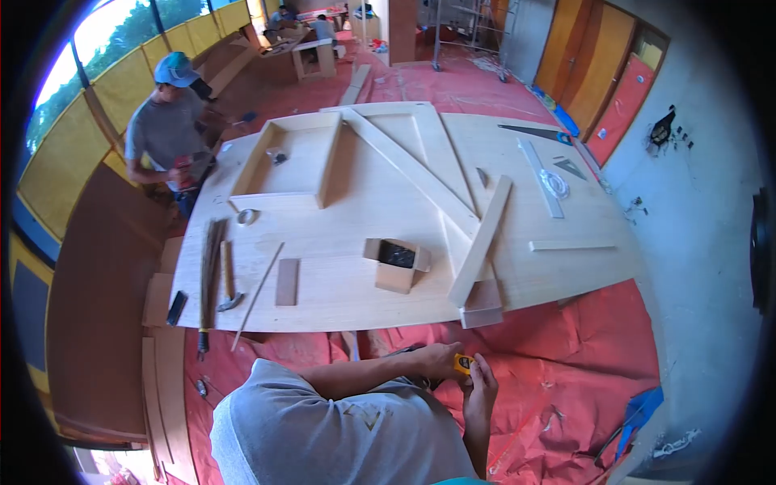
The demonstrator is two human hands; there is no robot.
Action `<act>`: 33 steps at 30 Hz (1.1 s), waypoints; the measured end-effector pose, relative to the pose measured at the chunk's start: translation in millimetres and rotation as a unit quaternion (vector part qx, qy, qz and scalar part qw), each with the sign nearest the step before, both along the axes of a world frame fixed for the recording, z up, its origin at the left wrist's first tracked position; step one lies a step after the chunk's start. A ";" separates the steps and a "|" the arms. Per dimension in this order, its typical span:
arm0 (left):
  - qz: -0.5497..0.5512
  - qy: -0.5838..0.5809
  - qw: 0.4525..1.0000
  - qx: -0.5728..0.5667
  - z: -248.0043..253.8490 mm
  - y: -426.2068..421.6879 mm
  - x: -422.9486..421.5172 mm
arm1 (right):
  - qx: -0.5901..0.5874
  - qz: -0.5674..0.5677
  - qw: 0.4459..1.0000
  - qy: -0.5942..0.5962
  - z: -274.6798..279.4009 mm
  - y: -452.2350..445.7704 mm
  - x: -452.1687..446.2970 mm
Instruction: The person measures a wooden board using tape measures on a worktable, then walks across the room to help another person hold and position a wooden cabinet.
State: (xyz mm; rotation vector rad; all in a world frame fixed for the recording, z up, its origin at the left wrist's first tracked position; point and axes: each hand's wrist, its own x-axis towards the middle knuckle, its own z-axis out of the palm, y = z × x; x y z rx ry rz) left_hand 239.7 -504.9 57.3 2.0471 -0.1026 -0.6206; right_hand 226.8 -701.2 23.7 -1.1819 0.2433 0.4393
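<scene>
A yellow and black tape measure (463, 364) is held between my two hands, in front of my body and below the table's near edge. My left hand (443, 361) is closed round its left side. At its right side my right hand (481, 385) has its fingers bent against the case. Which of the two arms crosses the body is hard to tell from this view. On the wooden table (356, 299) ahead stand an open cardboard box (394, 276) with dark contents and several light wooden boards (483, 238).
A shallow wooden frame (279, 198), a hammer (228, 275), a tape roll (246, 217), a handsaw (533, 132) and a white cable coil (554, 185) lie on the table. A co-worker (170, 129) stands at its left side. Red sheeting (566, 356) covers the floor.
</scene>
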 end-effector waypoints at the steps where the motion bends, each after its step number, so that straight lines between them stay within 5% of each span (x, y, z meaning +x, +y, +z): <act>1: -0.031 -0.011 0.999 -0.003 -12.2 -11.3 15.7 | -0.023 -0.052 0.998 -0.011 0.8 -4.8 8.2; 5: -0.109 -0.064 0.992 -0.024 -57.2 -67.2 79.9 | -0.199 -0.066 0.977 -0.040 -0.3 -54.3 53.5; 6: -0.117 -0.082 0.982 -0.120 -57.6 -74.9 98.1 | -0.271 -0.038 0.958 -0.085 -1.4 -62.6 73.9; 7: -0.145 -0.024 0.965 -0.216 -57.6 -82.6 117.9 | -0.345 -0.015 0.931 -0.116 1.9 -75.9 88.9; 11: -0.193 0.048 0.946 -0.256 -24.6 -112.6 202.7 | -0.467 0.028 0.875 -0.121 61.9 -98.6 163.8; 13: -0.112 0.120 0.912 -0.375 -15.5 -113.0 235.6 | -0.255 -0.044 0.961 -0.095 70.9 -100.2 205.4; 14: -0.062 0.101 0.878 -0.463 -21.3 -112.2 248.4 | -0.243 -0.054 0.964 -0.096 72.4 -102.5 227.4; 19: 0.023 0.246 0.864 -0.438 -7.2 -96.7 310.5 | -0.150 -0.125 0.976 -0.100 75.4 -126.5 307.0; 22: 0.090 0.247 0.845 -0.466 -1.2 -94.8 326.8 | -0.243 -0.082 0.959 -0.122 43.4 -133.0 344.6; 26: 0.172 0.255 0.853 -0.422 -9.5 -99.6 346.0 | -0.411 0.077 0.892 -0.172 -9.9 -140.6 409.0; 28: 0.197 0.197 0.886 -0.371 -39.6 -98.7 357.2 | -0.517 0.101 0.762 -0.376 -53.6 -135.9 451.8; 33: 0.386 0.090 0.912 -0.109 -73.7 -74.6 391.5 | -0.529 0.270 0.673 -0.442 -127.3 -137.4 613.1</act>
